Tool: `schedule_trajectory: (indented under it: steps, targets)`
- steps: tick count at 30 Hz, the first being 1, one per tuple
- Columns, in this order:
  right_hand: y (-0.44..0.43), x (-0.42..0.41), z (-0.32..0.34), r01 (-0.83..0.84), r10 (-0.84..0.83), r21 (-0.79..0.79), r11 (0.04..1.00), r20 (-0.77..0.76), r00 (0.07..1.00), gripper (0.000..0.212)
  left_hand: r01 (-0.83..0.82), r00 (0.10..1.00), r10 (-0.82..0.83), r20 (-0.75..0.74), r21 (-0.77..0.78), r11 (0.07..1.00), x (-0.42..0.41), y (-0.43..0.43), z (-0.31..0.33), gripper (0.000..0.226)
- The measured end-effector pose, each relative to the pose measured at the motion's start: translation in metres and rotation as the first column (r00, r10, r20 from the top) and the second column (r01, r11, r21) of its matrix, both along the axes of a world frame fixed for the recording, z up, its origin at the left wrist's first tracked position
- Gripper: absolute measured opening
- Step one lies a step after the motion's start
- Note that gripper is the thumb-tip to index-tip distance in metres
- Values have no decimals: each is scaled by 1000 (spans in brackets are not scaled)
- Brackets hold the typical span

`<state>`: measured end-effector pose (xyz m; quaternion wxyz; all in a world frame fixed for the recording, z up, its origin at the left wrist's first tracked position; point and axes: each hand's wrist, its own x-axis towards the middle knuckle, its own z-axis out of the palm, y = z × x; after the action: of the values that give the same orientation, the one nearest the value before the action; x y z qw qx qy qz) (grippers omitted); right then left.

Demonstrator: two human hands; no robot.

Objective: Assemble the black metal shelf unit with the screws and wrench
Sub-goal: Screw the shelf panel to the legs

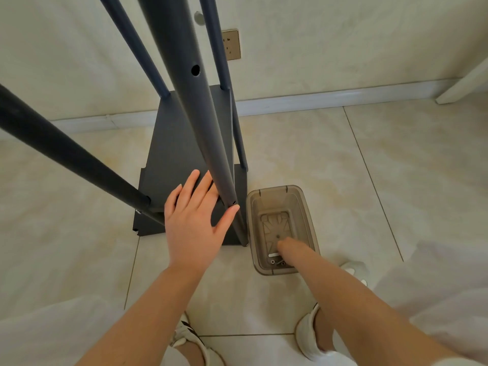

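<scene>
- Four poles [196, 109] stand on the black shelf panel [171, 146] on the floor [369, 167];
- left hand [192, 223] spread flat over the panel, thumb touching one pole;
- right hand [287, 248] inside the plastic tub [274, 189] beside it, by the screws [273, 262]; grip unclear.

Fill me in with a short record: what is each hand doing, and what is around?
Left hand: open, spread over the black shelf panel, thumb against the foot of the nearest pole
Right hand: inside the clear plastic tub, grip unclear
Tub contents: a few small screws
Frame: four poles rising from the panel
Floor: pale tiles
</scene>
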<state>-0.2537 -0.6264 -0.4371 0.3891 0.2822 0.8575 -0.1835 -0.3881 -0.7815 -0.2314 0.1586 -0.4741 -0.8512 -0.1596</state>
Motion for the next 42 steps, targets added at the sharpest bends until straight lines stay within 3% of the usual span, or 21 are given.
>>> schedule_trajectory:
  steps: [21, 30, 36, 42]
  targets:
    - [-5, 10, -5, -26, 26, 4, 1000, 38, 999, 34, -24, 999, 25, 20, -45, 999, 3, 0, 2, 57]
    - [-6, 19, -9, -16, 21, -37, 999, 137, 990, 38, -32, 999, 33, 12, -52, 998, 2, 1, 1, 61]
    - [0, 25, -6, -86, 87, -16, 996, 85, 993, 35, -19, 1000, 19, 6, -22, 1000, 2, 0, -1, 59]
    - [3, 25, 10, -34, 41, -93, 995, 72, 997, 27, -15, 1000, 15, -22, 8, 1000, 0, 0, -5, 57]
